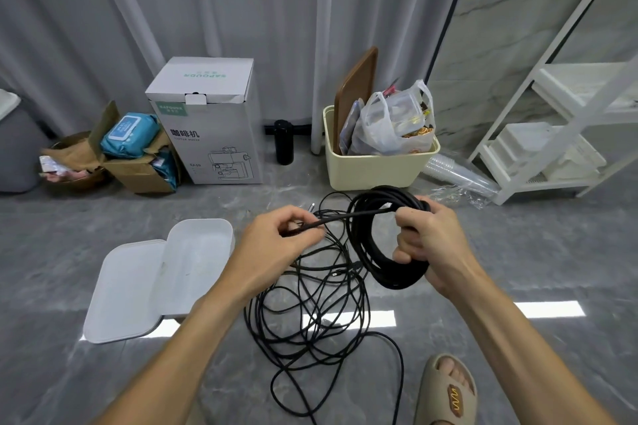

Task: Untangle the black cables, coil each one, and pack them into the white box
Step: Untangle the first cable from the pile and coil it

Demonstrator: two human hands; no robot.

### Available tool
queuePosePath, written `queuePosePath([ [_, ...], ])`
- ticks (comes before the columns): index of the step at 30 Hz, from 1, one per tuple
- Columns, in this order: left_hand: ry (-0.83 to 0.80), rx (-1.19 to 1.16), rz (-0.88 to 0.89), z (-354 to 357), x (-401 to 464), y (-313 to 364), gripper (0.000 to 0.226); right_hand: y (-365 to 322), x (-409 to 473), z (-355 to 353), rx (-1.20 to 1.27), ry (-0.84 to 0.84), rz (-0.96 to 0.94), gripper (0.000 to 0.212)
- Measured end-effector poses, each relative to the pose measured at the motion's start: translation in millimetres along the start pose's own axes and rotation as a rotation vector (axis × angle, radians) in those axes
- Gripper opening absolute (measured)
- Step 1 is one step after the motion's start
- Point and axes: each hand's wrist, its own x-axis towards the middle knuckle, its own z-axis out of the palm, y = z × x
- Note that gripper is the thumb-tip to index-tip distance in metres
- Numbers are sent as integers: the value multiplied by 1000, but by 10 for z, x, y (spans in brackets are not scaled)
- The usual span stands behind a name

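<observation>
white box (193,262) lies open, right hand (426,241) gripping coiled cable (383,252).

Bright even light, floor (448,355) glare streaks, wide-angle edge distortion.

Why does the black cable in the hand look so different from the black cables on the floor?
The coiled cable is wound into a neat thick ring; the loose cables sprawl in tangled, crossing loops. The coiled cable is held up, gripped by the right hand, with its free end pinched by the left hand; the loose cables lie on the grey floor, with no hand gripping the heap. Both are black, and neither is in the white box yet.
</observation>
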Motion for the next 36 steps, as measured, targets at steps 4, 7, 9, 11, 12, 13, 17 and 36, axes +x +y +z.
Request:
queuePosePath([
  [4,-58,-29,64,-60,19,9,16,-14,-46,33,34,-71,47,46],
  [7,-45,-5,53,-216,71,-37,24,-36,-87,49,100,-145,98,47],
  [9,-27,34,62,-283,107,-84,26,-47,-101,63,187,-197,140,49],
  [11,-21,50,72,-297,126,-99,28,-54,-105,70,277,-240,181,49],
  [12,-35,43,66,-286,128,-93,30,-59,-110,76,323,-259,196,45],
  [13,-64,21,55,-269,119,-81,32,-60,-112,77,370,-279,207,39],
  [17,-216,-94,52,-212,74,-61,44,-45,-118,98,502,-347,221,46],
  [36,-250,-586,-67,-1,-22,136,45,7,-149,192,791,-579,179,72],
])
